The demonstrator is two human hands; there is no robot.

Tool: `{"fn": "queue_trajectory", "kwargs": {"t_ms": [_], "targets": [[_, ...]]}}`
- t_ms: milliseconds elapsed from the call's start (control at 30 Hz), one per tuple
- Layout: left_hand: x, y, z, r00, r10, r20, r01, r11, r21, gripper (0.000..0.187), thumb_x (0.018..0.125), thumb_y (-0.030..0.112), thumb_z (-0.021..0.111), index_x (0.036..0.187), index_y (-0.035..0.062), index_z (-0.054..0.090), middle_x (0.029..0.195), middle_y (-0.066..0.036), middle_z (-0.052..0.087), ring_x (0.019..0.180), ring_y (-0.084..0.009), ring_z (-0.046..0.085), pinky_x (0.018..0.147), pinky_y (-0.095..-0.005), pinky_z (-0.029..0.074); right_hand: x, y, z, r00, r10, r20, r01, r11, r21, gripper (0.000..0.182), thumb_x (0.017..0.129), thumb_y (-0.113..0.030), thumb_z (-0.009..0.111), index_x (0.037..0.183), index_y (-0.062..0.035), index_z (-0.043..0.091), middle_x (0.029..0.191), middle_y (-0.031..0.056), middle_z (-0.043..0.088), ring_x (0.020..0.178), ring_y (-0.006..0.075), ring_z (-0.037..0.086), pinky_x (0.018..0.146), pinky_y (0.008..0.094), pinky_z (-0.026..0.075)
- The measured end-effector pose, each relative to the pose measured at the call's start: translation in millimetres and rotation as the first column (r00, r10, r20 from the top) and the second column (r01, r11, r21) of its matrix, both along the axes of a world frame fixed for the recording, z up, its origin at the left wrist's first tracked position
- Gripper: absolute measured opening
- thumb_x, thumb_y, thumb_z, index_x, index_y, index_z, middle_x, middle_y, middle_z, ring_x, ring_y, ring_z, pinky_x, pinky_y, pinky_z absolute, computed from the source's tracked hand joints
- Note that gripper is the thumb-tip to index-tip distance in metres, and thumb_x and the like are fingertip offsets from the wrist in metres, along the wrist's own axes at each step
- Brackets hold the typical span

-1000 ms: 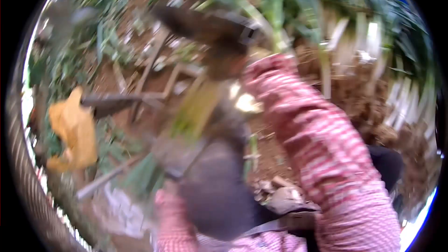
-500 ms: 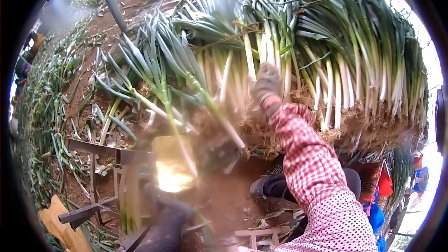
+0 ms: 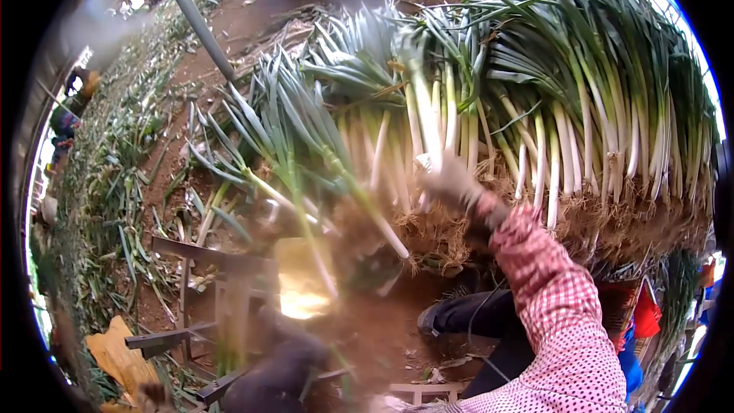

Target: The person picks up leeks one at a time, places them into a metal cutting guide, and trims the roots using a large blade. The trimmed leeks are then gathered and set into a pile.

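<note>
My right hand (image 3: 453, 182), in a soiled glove and a red checkered sleeve, is closed around the lower white stem of a long green onion (image 3: 427, 103). Motion smears both the hand and that stem. They are in front of a wide row of green onions (image 3: 569, 134), whose leaves point away from me and whose roots point toward me. Left of the hand, a few loose green onions (image 3: 290, 168) lie slanted across the others. My left hand does not show.
A metal frame (image 3: 206, 254) stands at lower left, beside a bright yellowish panel (image 3: 306, 279). A grey pole (image 3: 195, 19) slants down at upper left. Cut leaves (image 3: 99, 206) litter the ground at left. A red bag (image 3: 647, 312) is at right.
My right hand has come toward me and slightly right, down to the root end of the row, drawing a green onion stem with it. The view has shifted a little.
</note>
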State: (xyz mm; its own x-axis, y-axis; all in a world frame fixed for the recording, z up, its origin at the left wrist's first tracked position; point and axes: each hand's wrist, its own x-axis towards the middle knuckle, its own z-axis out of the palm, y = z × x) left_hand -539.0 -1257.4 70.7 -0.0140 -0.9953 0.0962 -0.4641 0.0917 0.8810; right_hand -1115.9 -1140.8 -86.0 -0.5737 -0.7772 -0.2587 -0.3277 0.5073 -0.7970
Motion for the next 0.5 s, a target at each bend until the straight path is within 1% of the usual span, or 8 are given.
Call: {"fn": "queue_trajectory", "kwargs": {"t_ms": [67, 167, 233, 300, 333, 400, 433, 500], "targets": [[-49.8, 3.9, 26.4, 0.96, -0.166, -0.226, 0.216, 0.952, 0.216, 0.054, 0.092, 0.043, 0.056, 0.129, 0.0034, 0.05, 0.113, -0.018, 0.064, 0.104, -0.0339, 0.06, 0.089, -0.0465, 0.048, 68.2, 9.0, 1.2, 0.999, -0.035, 0.033, 0.037, 0.998, -0.058, 0.046, 0.086, -0.019, 0.066, 0.121, 0.0053, 0.048, 0.081, 0.0125, 0.064, 0.058, 0.0165, 0.061, 0.049, 0.0288, 0.053], [-204.2, 21.7, 9.4, 0.884, -0.379, -0.272, 0.453, 0.561, 0.692, 0.058, 0.094, 0.041, 0.054, 0.133, 0.0011, 0.043, 0.116, -0.019, 0.059, 0.101, -0.0331, 0.062, 0.085, -0.045, 0.053, 149.6, 16.9, -21.0, 0.993, 0.105, -0.053, -0.112, 0.982, -0.15, 0.057, 0.088, -0.035, 0.067, 0.121, 0.0044, 0.044, 0.096, 0.0182, 0.063, 0.073, 0.0239, 0.065, 0.065, 0.0359, 0.055], [-252.0, 27.1, -75.3, 0.773, -0.477, -0.418, 0.625, 0.457, 0.633, 0.047, 0.096, 0.034, 0.052, 0.126, -0.0015, 0.046, 0.112, -0.016, 0.061, 0.099, -0.0271, 0.064, 0.081, -0.0402, 0.056, 185.5, 19.2, -35.3, 0.981, 0.195, -0.005, -0.192, 0.959, -0.209, 0.058, 0.09, -0.044, 0.061, 0.126, -0.0009, 0.045, 0.101, 0.0198, 0.065, 0.083, 0.0276, 0.066, 0.075, 0.0383, 0.054], [-278.0, 19.9, -148.9, 0.752, -0.319, -0.577, 0.658, 0.31, 0.686, 0.033, 0.098, 0.028, 0.051, 0.113, -0.0006, 0.052, 0.099, -0.013, 0.064, 0.088, -0.0223, 0.066, 0.074, -0.034, 0.058, 182.0, 20.5, -38.4, 0.901, 0.409, 0.147, -0.36, 0.891, -0.276, 0.06, 0.092, -0.052, 0.056, 0.13, -0.0062, 0.046, 0.106, 0.0214, 0.066, 0.093, 0.0312, 0.067, 0.084, 0.0408, 0.053], [-285.9, 16.1, -179.0, 0.771, -0.245, -0.588, 0.637, 0.286, 0.716, 0.026, 0.099, 0.025, 0.05, 0.104, 0.0005, 0.055, 0.09, -0.01, 0.065, 0.078, -0.0201, 0.067, 0.068, -0.0307, 0.058, 153.8, 18.9, -12.6, 0.849, 0.495, 0.186, -0.48, 0.869, -0.125, 0.057, 0.093, -0.051, 0.056, 0.128, -0.0075, 0.049, 0.106, 0.019, 0.067, 0.093, 0.0309, 0.067, 0.086, 0.04, 0.052], [-283.0, 10.9, -273.1, 0.861, -0.043, -0.507, 0.488, 0.349, 0.8, 0.017, 0.097, 0.02, 0.053, 0.093, 0.0037, 0.054, 0.074, -0.005, 0.058, 0.059, -0.0186, 0.059, 0.055, -0.0305, 0.054, 103.4, 11.6, -51.6, 0.955, 0.274, 0.113, -0.255, 0.954, -0.157, 0.047, 0.094, -0.042, 0.055, 0.124, -0.0058, 0.055, 0.097, 0.0151, 0.067, 0.082, 0.0256, 0.065, 0.076, 0.0366, 0.053], [-276.8, 13.2, -302.3, 0.885, 0.072, -0.46, 0.404, 0.374, 0.835, 0.014, 0.096, 0.017, 0.054, 0.088, 0.0054, 0.054, 0.066, -0.002, 0.054, 0.05, -0.0178, 0.055, 0.049, -0.0304, 0.052, 71.0, 7.2, -44.1, 0.981, -0.017, -0.194, -0.008, 0.992, -0.129, 0.043, 0.094, -0.036, 0.055, 0.124, -0.0048, 0.055, 0.092, 0.0128, 0.065, 0.077, 0.023, 0.063, 0.071, 0.0348, 0.053], [-252.9, 31.3, -316.4, 0.9, 0.102, -0.425, 0.346, 0.427, 0.835, 0.004, 0.092, 0.009, 0.054, 0.088, 0.0067, 0.052, 0.063, -0.002, 0.05, 0.046, -0.0151, 0.048, 0.042, -0.0288, 0.044, 9.2, -4.1, -34.3, 0.718, -0.344, -0.605, 0.398, 0.916, -0.049, 0.036, 0.094, -0.024, 0.057, 0.122, -0.0028, 0.055, 0.081, 0.0084, 0.061, 0.066, 0.0178, 0.058, 0.06, 0.0313, 0.052]]}}
